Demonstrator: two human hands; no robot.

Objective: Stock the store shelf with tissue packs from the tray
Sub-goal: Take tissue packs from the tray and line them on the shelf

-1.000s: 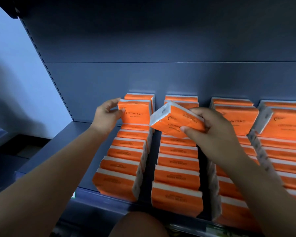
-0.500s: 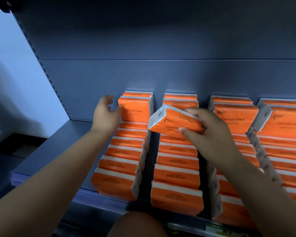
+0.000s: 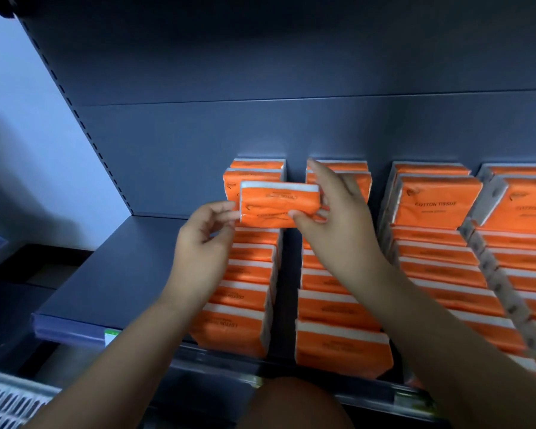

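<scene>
Thin orange plastic film, faintly glossy and wrinkled, wraps the tissue pack (image 3: 279, 209) raised over the shelf (image 3: 121, 274). The shelf and its back panel (image 3: 260, 128) look like smooth, matt painted metal. A shiny clear plastic strip (image 3: 72, 331) lines the shelf's front edge.

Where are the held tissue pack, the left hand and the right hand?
held tissue pack (image 3: 276, 209), head view, orange face
left hand (image 3: 205, 239), head view, its middle
right hand (image 3: 342, 222), head view, its back
</scene>
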